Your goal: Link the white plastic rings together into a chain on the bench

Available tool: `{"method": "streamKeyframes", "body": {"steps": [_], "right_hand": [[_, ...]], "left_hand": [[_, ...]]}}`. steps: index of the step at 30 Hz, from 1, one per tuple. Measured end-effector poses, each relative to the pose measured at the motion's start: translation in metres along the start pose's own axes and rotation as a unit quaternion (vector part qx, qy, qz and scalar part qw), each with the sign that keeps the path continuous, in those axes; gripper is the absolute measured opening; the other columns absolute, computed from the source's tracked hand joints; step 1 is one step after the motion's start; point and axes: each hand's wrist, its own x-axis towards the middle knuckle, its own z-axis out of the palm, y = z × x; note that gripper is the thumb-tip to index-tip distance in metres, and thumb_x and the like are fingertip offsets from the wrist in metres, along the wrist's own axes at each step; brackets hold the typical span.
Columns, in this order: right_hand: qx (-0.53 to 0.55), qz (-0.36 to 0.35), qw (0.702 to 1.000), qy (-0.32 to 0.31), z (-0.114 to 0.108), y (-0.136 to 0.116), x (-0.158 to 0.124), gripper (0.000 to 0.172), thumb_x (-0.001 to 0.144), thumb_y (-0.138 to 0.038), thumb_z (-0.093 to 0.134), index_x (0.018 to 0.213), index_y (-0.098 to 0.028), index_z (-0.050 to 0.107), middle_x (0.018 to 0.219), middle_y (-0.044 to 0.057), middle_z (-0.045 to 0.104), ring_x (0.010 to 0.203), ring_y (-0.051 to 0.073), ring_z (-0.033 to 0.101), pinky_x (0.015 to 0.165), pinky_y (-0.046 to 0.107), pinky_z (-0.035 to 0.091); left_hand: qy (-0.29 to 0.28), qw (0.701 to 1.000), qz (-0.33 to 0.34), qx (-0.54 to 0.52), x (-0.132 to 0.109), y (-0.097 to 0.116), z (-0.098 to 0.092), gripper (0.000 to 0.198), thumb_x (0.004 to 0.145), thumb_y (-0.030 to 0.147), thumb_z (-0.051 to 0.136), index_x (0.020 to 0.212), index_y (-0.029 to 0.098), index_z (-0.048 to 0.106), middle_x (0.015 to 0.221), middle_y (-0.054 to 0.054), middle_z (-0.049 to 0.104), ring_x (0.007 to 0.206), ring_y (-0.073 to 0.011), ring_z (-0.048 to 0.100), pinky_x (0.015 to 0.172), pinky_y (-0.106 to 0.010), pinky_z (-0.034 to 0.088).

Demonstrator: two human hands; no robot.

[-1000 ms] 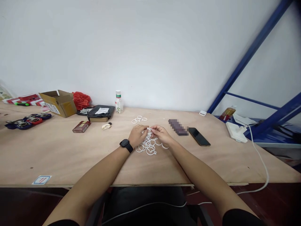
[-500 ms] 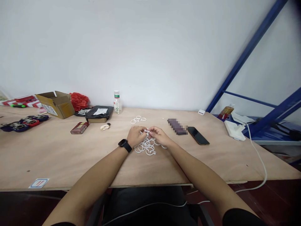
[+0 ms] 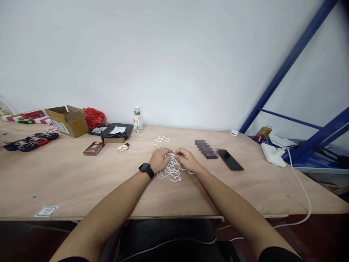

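My left hand (image 3: 159, 159), with a black watch on its wrist, is closed in a pinch over a heap of white plastic rings (image 3: 172, 171). Facing it, my right hand (image 3: 186, 159) pinches too, and the fingertips of both hands nearly meet. Between them is a small white ring (image 3: 172, 154), partly hidden by the fingers. Several rings in the heap carry small clips or tabs. Beyond my hands, a smaller group of white rings (image 3: 161, 140) lies flat on the table.
Left of my hands are an earbud case (image 3: 123, 147), a dark red box (image 3: 93, 148), a black parcel (image 3: 116, 131), a cardboard box (image 3: 67, 122) and a bottle (image 3: 137, 120). A phone (image 3: 231, 160) and a white charger (image 3: 272, 154) with its cable lie to the right.
The view has shifted slightly, so everything sits a little further right and lower. The white piece between my fingertips has tilted a little; both hands stay over the heap.
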Motion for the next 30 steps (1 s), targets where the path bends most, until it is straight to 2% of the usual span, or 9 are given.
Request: {"method": "streamKeyframes", "body": {"steps": [4,8,11,14,17,21,25,30], "right_hand": [[-0.081,-0.029,0.996,0.008,-0.004,0.005,0.002,0.011,0.08,-0.028,0.06,0.086,-0.02,0.065,0.083,0.003,0.063,0.079,0.017,0.057,0.076,0.032,0.046],[-0.137,-0.045,0.99,-0.012,-0.004,0.009,0.003,0.007,0.077,-0.021,0.06,0.082,-0.019,0.066,0.081,0.003,0.063,0.075,0.016,0.057,0.072,0.029,0.045],[-0.169,-0.047,0.984,-0.035,-0.004,0.011,0.002,0.007,0.078,-0.021,0.061,0.081,-0.019,0.067,0.081,0.003,0.063,0.072,0.015,0.056,0.069,0.028,0.043],[-0.184,-0.045,0.981,-0.041,-0.004,0.011,0.002,0.008,0.079,-0.022,0.061,0.081,-0.019,0.068,0.082,0.003,0.064,0.071,0.014,0.055,0.068,0.027,0.042],[-0.181,-0.052,0.982,-0.032,-0.003,0.011,0.002,0.008,0.079,-0.022,0.062,0.082,-0.019,0.069,0.082,0.003,0.065,0.072,0.014,0.056,0.068,0.027,0.042],[-0.17,-0.057,0.984,-0.019,-0.003,0.012,0.002,0.009,0.079,-0.021,0.061,0.082,-0.019,0.069,0.08,0.003,0.065,0.072,0.015,0.057,0.068,0.027,0.043],[-0.166,-0.051,0.985,-0.023,-0.003,0.012,0.002,0.01,0.08,-0.022,0.061,0.083,-0.02,0.069,0.081,0.004,0.066,0.074,0.016,0.058,0.069,0.028,0.044],[-0.169,-0.061,0.984,-0.002,-0.004,0.011,0.003,0.012,0.083,-0.025,0.058,0.084,-0.02,0.069,0.082,0.004,0.067,0.076,0.017,0.059,0.07,0.029,0.044]], "left_hand": [[-0.003,1.0,-0.002,0.013,0.003,-0.01,-0.001,0.029,0.084,0.02,0.05,0.106,0.022,0.069,0.109,-0.005,0.07,0.105,-0.0214,0.06,0.097,-0.039,0.044],[0.007,0.994,-0.075,0.074,0.008,-0.037,-0.007,0.032,0.091,0.032,0.046,0.114,0.022,0.066,0.124,-0.007,0.064,0.118,-0.0244,0.053,0.104,-0.044,0.038],[-0.045,0.981,-0.142,0.125,0.01,-0.058,-0.011,0.043,0.094,0.044,0.041,0.131,0.026,0.054,0.145,-0.008,0.047,0.135,-0.0321,0.036,0.107,-0.055,0.028],[-0.094,0.968,-0.184,0.143,0.011,-0.068,-0.011,0.049,0.095,0.047,0.034,0.138,0.026,0.046,0.148,-0.01,0.041,0.139,-0.0363,0.029,0.105,-0.061,0.023],[-0.108,0.965,-0.176,0.165,0.012,-0.068,-0.009,0.046,0.093,0.045,0.039,0.132,0.024,0.05,0.14,-0.012,0.052,0.133,-0.0352,0.039,0.105,-0.062,0.02],[-0.07,0.959,-0.185,0.201,0.013,-0.068,-0.01,0.038,0.088,0.041,0.045,0.118,0.021,0.06,0.121,-0.014,0.064,0.115,-0.0317,0.054,0.104,-0.057,0.023],[-0.049,0.951,-0.212,0.218,0.011,-0.071,-0.015,0.031,0.085,0.039,0.049,0.101,0.021,0.069,0.108,-0.014,0.067,0.108,-0.0324,0.056,0.098,-0.052,0.029],[-0.048,0.952,-0.201,0.226,0.009,-0.071,-0.018,0.027,0.086,0.033,0.048,0.085,0.023,0.073,0.1,-0.012,0.069,0.103,-0.0302,0.057,0.09,-0.046,0.034]]}}
